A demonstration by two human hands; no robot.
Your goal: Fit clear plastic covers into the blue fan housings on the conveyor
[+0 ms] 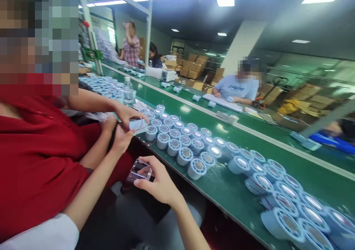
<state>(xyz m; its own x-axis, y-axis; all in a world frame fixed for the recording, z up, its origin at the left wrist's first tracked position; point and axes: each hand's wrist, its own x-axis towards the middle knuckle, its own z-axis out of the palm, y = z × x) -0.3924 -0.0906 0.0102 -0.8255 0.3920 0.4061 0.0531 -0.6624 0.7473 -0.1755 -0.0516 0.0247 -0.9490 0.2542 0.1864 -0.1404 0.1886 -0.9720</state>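
Observation:
My left hand [122,139] reaches out at the left, its fingers closed against the underside of a light blue cylindrical part [138,124] with a thin red wire. A co-worker's hand [129,113] in red grips the same part from above. My right hand [161,181] holds a clear plastic cylinder [134,176] on its side, thumb and fingers around its rim, in front of the bench edge. Just beyond stand rows of light blue round housings [185,154] with grey mesh tops, some with red wires. The undersides of my left fingers are partly hidden.
The green conveyor bench [194,113] runs from far left to lower right. More blue housings [283,224] crowd its right end. A plastic bottle [128,91] stands beyond the co-worker's arm. A person in light blue [235,89] sits across the bench; cardboard boxes [194,67] are stacked behind.

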